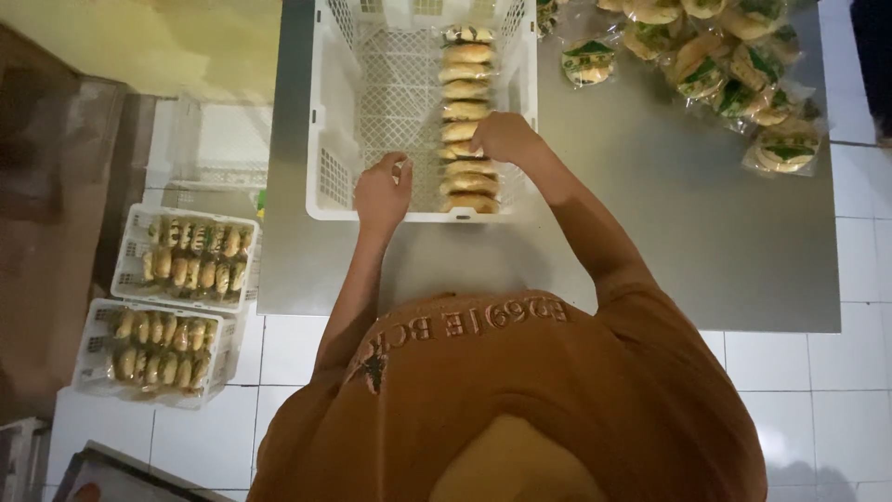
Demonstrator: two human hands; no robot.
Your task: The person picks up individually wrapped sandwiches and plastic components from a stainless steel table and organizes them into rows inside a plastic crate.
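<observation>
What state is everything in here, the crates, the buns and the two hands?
White crate: on the table, partly filled.
Row of wrapped buns: lined up along the crate's right side.
Right hand: resting on that row.
Left hand: at the crate's near rim, fingers curled.
Floor crates: filled with buns.
Bun pile: loose on the table.

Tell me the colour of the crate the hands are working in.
White: a lattice-walled plastic crate on the grey table, clearest in the head view.
</observation>
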